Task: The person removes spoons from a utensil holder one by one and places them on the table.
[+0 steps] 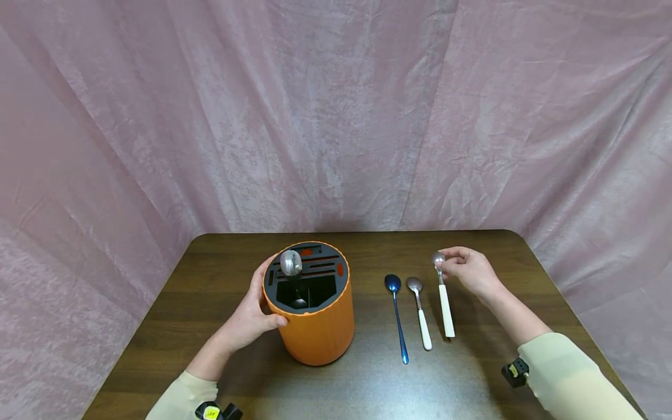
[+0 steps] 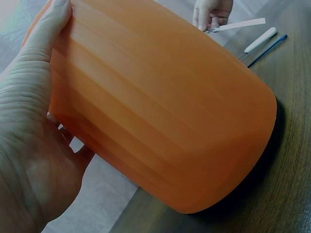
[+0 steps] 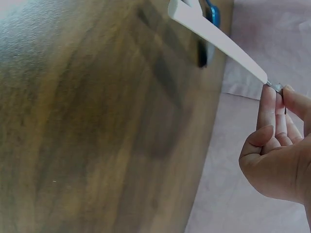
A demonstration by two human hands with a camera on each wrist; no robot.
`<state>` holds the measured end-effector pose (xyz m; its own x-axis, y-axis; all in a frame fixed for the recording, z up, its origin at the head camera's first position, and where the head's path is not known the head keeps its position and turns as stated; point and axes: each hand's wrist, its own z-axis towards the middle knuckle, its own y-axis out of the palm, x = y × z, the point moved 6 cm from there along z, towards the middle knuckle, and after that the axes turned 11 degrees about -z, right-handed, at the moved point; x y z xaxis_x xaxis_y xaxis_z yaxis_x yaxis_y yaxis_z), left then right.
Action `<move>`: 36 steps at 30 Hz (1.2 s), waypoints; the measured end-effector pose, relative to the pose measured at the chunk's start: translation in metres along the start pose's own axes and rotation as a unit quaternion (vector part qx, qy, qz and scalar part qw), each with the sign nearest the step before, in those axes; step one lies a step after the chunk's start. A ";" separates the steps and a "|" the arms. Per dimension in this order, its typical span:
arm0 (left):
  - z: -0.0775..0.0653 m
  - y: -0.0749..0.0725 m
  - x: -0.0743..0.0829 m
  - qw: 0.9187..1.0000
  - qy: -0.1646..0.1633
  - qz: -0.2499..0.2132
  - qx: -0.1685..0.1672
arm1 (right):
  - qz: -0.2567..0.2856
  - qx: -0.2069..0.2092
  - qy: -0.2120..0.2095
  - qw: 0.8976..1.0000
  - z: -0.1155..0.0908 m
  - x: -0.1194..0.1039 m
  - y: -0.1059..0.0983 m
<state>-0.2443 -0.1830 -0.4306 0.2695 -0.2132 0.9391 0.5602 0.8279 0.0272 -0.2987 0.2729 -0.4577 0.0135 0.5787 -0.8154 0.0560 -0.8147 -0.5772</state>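
Observation:
My left hand [image 1: 251,319] grips the side of an orange utensil holder [image 1: 318,335], thumb on the front and fingers round the back. Its dark grey top has slots and a larger opening, where a metal spoon [image 1: 291,263] stands bowl up. On the right, my right hand [image 1: 469,269] pinches a white-handled spoon [image 1: 445,312] by its bowl end. In the right wrist view, that spoon's white handle [image 3: 218,41] slants above the table. Left of it lie a second white-handled spoon [image 1: 424,328] and a blue spoon [image 1: 399,326], both with bowls pointing away from me.
Everything stands on a dark brown wooden table [image 1: 367,385] with rounded far corners. A pink curtain [image 1: 336,116] hangs behind the table and along its sides. The holder is left of the spoons, with a strip of tabletop between.

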 end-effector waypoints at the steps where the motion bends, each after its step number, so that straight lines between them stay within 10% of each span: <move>1: 0.000 0.000 0.000 1.000 0.000 0.000 0.000 | 0.004 -0.003 0.003 1.000 0.000 0.002 0.001; 36: -0.001 -0.002 -0.001 1.000 -0.008 -0.001 0.004 | 0.030 -0.068 0.069 0.995 0.011 0.048 0.033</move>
<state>-0.2445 -0.1848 -0.4317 0.2567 -0.2063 0.9442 0.5538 0.8321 0.0312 -0.3077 0.2736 -0.5161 0.1565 0.5358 -0.8297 0.1857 -0.8411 -0.5080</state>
